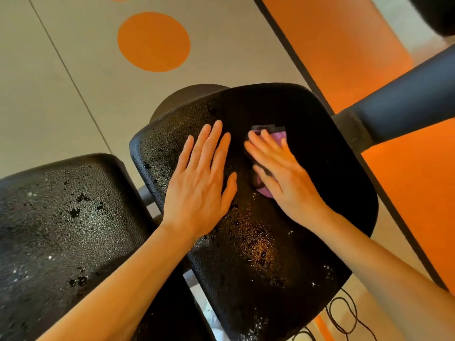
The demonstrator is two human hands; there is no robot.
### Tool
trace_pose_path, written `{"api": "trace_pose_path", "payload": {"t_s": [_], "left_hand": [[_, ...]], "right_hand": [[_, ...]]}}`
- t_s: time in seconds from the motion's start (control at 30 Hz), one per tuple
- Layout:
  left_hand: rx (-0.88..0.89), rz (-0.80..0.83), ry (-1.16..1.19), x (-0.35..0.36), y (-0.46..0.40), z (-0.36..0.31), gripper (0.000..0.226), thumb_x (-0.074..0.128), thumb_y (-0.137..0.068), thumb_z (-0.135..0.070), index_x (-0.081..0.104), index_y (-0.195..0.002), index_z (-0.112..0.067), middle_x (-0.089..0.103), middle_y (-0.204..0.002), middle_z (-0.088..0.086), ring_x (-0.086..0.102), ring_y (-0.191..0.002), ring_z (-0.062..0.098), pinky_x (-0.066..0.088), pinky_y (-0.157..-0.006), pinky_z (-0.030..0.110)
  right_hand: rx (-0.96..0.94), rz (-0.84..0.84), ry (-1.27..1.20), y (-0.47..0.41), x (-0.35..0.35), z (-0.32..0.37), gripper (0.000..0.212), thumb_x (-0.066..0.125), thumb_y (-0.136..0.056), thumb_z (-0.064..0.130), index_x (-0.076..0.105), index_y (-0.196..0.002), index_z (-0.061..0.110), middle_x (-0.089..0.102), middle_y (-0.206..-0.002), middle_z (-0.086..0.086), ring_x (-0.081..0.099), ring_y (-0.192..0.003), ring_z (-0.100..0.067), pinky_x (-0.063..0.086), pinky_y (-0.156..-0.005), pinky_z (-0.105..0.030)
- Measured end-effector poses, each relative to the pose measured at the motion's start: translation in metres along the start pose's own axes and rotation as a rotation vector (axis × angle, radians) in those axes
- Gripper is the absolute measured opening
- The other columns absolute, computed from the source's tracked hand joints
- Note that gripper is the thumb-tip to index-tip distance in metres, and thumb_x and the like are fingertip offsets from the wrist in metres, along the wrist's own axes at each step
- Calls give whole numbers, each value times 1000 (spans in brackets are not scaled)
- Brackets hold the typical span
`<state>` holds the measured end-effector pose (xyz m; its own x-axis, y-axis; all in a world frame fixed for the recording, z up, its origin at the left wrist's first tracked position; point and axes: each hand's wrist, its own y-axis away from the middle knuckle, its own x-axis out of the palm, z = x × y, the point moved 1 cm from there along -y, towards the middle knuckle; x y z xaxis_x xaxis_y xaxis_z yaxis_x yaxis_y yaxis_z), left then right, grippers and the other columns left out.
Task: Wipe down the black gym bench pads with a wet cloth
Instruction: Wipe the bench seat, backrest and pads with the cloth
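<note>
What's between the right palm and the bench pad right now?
The purple cloth lies there: the right hand presses it flat onto the bench pad, its edges showing past the fingers, in the head view.

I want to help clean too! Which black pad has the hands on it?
The right-hand pad, nearer the orange wall. Both the left hand and right hand lie on it, the right pressing a purple cloth. The left-hand pad is untouched.

Grey floor [49, 94] with an orange circle [153, 41] painted on it. Right of the circle, a wide orange floor band [339, 45]. Black padded roller [406, 94] further right, over the band. Black cord [344, 313] loops far below the circle.
</note>
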<state>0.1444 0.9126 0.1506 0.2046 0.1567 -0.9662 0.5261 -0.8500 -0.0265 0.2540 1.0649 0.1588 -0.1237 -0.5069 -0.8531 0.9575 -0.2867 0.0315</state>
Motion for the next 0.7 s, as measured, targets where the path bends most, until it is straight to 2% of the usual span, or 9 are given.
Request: {"api": "trace_pose_path", "payload": {"t_s": [0.13,0.27,0.37,0.53,0.6,0.67,0.7], "left_hand": [[8,7,-5,0,-1,1,64,28,-101,-44,19,-155,-10,11,-164,10,7,-153,24,10,-125,44],[35,29,77,-10,2,4,64,28,-102,-44,14,-156,-13,5,-165,7,0,-153,22,3,-125,42],[3,20,90,-28,18,21,64,32,-101,-44,15,-156,-14,4,-165,7,0,-153,22,1,-125,40],[-55,123,-36,-43,67,67,68,27,-99,-49,12,-156,-15,0,-165,8,-1,-153,23,9,-125,47],[-71,163,-66,-43,80,79,69,24,-99,-51,9,-157,-16,-1,-165,8,-2,-153,23,9,-125,47],[-74,179,-73,-40,87,85,70,23,-99,-52,5,-157,-18,-1,-165,8,-1,-153,23,9,-125,47],[-72,176,-76,-38,89,87,70,24,-99,-52,4,-157,-18,0,-165,8,-1,-153,24,8,-125,47]], "right_hand": [[46,-82,-5,-80,-3,-1,43,38,-102,19,36,-145,14,29,-156,-4,16,-148,-19,6,-122,-39],[55,-112,15,-80,2,-4,45,41,-102,25,37,-145,13,29,-156,-4,15,-148,-20,5,-122,-45],[89,-151,-36,-81,1,4,44,43,-101,21,39,-144,14,30,-156,-4,15,-148,-19,5,-122,-48],[238,-235,-198,-76,13,25,40,45,-100,14,44,-141,12,32,-155,-3,17,-148,-16,10,-123,-45],[244,-241,-262,-60,21,43,41,44,-101,15,44,-141,14,31,-155,-1,18,-147,-14,12,-123,-35],[201,-194,-302,-27,34,65,43,42,-100,18,42,-143,14,25,-156,5,16,-147,-12,22,-119,-27],[158,-169,-270,-8,41,75,45,41,-99,20,40,-144,15,22,-156,7,15,-148,-13,29,-117,-31]]}}
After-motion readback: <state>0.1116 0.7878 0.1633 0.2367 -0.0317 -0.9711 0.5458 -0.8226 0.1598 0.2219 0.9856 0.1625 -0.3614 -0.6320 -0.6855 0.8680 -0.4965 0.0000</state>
